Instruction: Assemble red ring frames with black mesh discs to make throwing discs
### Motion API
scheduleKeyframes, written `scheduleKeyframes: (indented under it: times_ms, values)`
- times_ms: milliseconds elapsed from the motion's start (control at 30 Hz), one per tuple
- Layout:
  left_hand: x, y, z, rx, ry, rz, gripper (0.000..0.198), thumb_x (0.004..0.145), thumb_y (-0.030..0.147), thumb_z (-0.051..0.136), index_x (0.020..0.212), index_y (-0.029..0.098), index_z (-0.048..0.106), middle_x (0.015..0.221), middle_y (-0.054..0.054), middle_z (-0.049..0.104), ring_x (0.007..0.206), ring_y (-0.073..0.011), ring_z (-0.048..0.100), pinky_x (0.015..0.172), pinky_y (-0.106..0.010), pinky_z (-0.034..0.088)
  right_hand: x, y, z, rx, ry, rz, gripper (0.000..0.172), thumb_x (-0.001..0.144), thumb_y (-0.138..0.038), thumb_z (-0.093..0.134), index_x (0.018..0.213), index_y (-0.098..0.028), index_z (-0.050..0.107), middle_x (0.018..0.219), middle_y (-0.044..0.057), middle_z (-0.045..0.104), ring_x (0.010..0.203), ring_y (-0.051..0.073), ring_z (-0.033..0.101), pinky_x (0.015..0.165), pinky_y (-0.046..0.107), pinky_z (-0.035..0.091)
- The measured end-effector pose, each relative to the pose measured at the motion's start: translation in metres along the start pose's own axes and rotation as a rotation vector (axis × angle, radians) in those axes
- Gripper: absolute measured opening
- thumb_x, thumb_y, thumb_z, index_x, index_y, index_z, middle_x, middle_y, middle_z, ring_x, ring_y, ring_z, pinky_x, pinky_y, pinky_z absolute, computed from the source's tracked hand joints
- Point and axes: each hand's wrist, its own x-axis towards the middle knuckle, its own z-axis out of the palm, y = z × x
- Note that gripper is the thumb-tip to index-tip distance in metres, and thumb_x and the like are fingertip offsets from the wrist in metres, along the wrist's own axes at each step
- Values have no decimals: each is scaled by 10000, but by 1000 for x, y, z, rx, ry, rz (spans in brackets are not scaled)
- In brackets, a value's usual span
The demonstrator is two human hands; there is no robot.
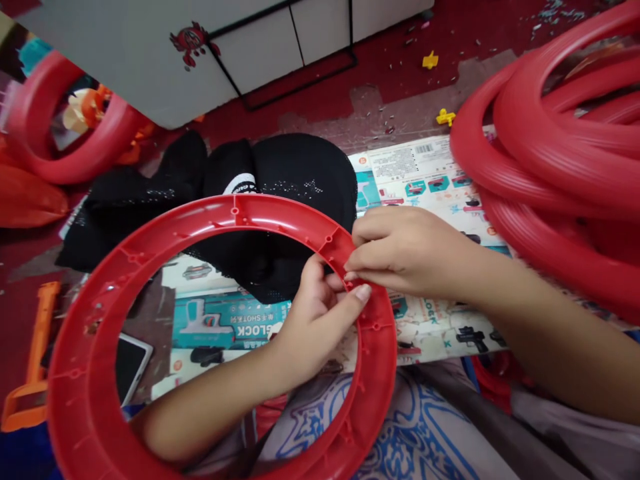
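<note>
While the red plastic ring (220,220) is pinched on its right rim by both hands | left hand (313,313) reached through, right hand (405,250) closed on top | probably light, stiff, best gripped at the rim

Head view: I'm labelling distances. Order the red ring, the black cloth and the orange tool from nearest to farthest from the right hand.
1. Red ring, pinched by the right hand.
2. Black cloth, just left, behind the ring.
3. Orange tool, far left edge.
</note>
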Motion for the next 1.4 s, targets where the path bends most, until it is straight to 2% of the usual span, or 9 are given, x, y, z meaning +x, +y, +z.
scheduleKeyframes:
  times_ms: [200,267,367,433,733,967,1100,1200,1400]
  values:
    - [1,1,-14,354,64,-67,323,850,192,535,1082,218,312,885,25,514,733,-95,526,620,-212,484,-5,1,-7,-111,51,116,346,956,-326,430,811,-162,698,691,28,589,627,129,468,571,269,263]
    - [-1,3,-17,482,3,-74,345,832,203,534,1096,210,311,929,3,499,778,-115,522,651,-244,486,-5,1,-9,-89,26,62,342,960,-293,408,833,-165,699,710,31,585,639,133,471,574,270,272]
    - [-4,7,-20,604,-185,-98,414,814,205,526,1158,201,297,980,-23,504,786,-133,530,654,-266,477,-3,-1,-8,-34,20,-22,302,945,-246,422,851,-163,696,753,40,593,683,143,483,596,276,302]
    - [-6,8,-21,641,-264,-134,449,808,202,510,1187,196,270,949,-23,509,760,-140,537,627,-272,471,-3,-2,-5,-12,37,-57,277,933,-210,431,857,-160,693,775,44,605,714,151,490,616,281,324]
    - [-7,7,-22,610,-362,-162,440,840,240,485,1195,207,227,896,-17,498,713,-144,542,585,-278,491,-5,-2,-5,64,62,-87,262,925,-179,437,830,-155,680,790,41,602,740,144,488,645,276,356]
    - [-9,13,-19,704,-349,-188,462,834,289,518,1196,161,260,1050,-109,521,937,-230,564,732,-351,520,-2,-5,-4,134,-20,60,253,904,-225,480,792,-163,698,733,20,551,673,126,461,600,267,305]
    - [-9,11,-19,632,-422,-122,442,867,229,491,1234,178,249,1022,-82,535,898,-188,569,702,-295,509,-2,-4,-5,141,-64,65,250,893,-241,502,775,-169,710,731,19,564,677,128,475,598,269,292]
    - [-9,9,-17,441,-424,-144,447,894,219,502,1256,212,239,964,-43,542,802,-140,571,657,-251,505,-2,-2,-7,162,-53,70,226,878,-230,519,774,-173,712,734,16,565,680,124,479,599,264,288]
    - [-5,3,-7,-128,-230,-87,395,877,275,615,1182,272,364,1006,1,549,791,-81,587,672,-188,522,0,-2,-4,217,-5,95,223,873,-231,536,744,-169,707,703,6,544,641,105,451,585,250,270]
